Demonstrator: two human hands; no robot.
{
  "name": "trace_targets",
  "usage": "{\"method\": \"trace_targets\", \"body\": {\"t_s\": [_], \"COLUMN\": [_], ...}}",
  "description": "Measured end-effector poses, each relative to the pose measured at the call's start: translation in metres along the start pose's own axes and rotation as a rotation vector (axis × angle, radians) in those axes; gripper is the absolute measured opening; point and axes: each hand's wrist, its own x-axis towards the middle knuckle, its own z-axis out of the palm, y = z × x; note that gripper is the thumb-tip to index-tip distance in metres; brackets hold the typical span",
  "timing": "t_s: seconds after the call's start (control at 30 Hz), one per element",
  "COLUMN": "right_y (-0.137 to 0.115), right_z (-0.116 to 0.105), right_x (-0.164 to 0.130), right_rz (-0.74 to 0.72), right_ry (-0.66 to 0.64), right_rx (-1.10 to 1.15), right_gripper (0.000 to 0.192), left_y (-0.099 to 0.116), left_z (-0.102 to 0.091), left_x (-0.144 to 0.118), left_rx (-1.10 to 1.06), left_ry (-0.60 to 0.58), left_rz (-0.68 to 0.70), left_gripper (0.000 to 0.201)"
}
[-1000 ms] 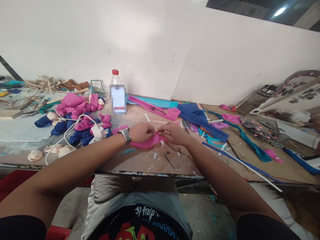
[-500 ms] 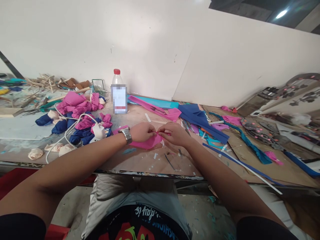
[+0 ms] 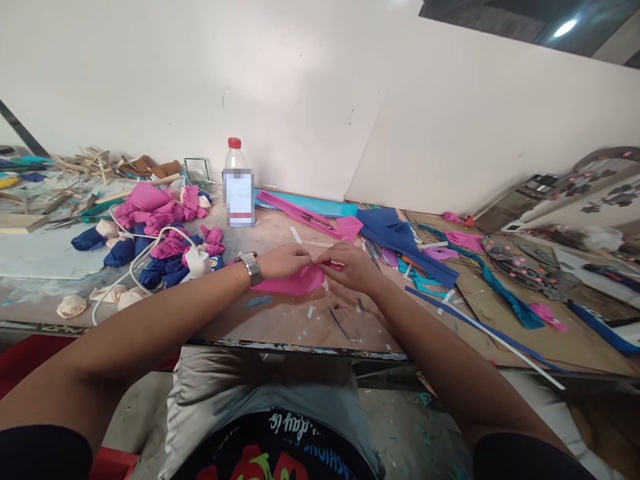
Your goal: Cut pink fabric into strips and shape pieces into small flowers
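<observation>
My left hand point(image 3: 284, 260) and my right hand point(image 3: 350, 265) meet at the middle of the worktable point(image 3: 280, 320), fingertips pinched together on a pink foam piece point(image 3: 295, 284). The piece hangs below my left hand and touches the table. A metal watch point(image 3: 251, 267) sits on my left wrist. The part of the piece between my fingers is hidden.
A clear bottle with a red cap point(image 3: 238, 185) stands behind my hands. Pink and blue foam roses point(image 3: 155, 233) and a white glue gun point(image 3: 197, 261) with its cord lie to the left. Blue foam sheets point(image 3: 400, 240), teal strips point(image 3: 500, 287) and scraps cover the right.
My left hand has lifted slightly and turned, so more of the pink piece shows beneath it. My right hand has barely moved.
</observation>
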Motion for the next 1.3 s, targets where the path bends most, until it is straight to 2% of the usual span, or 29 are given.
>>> {"method": "trace_targets", "body": {"t_s": [0.1, 0.27, 0.47, 0.63, 0.83, 0.93, 1.1, 1.3], "right_y": [-0.001, -0.001, -0.002, -0.003, -0.002, -0.001, 0.0, -0.003], "right_z": [-0.001, -0.002, -0.002, -0.001, 0.0, 0.001, 0.002, 0.002], "right_x": [0.0, 0.001, 0.002, 0.002, 0.001, 0.0, 0.0, 0.002], "right_rz": [-0.001, -0.002, -0.016, 0.019, 0.056, 0.061, 0.066, 0.078], "right_ry": [-0.004, -0.003, 0.01, -0.001, 0.024, 0.024, 0.024, 0.028], "right_rx": [-0.021, -0.057, -0.048, -0.054, -0.076, -0.083, -0.067, -0.047], "right_gripper": [0.012, 0.015, 0.014, 0.013, 0.009, 0.009, 0.008, 0.007], "left_y": [-0.002, -0.007, -0.003, -0.005, -0.004, 0.003, 0.01, 0.008], "left_z": [-0.001, -0.001, -0.002, -0.002, 0.001, 0.002, 0.006, 0.011], "left_x": [0.001, 0.003, 0.002, 0.003, 0.002, -0.002, -0.007, -0.008], "left_rx": [-0.106, -0.107, -0.118, -0.083, -0.058, 0.014, 0.281, 0.464], "left_ry": [-0.046, -0.051, -0.017, -0.025, 0.053, 0.106, 0.207, 0.221], "left_rz": [0.023, 0.021, -0.019, 0.027, 0.06, 0.064, 0.089, 0.133], "left_gripper": [0.041, 0.036, 0.038, 0.037, 0.036, 0.032, 0.029, 0.033]}}
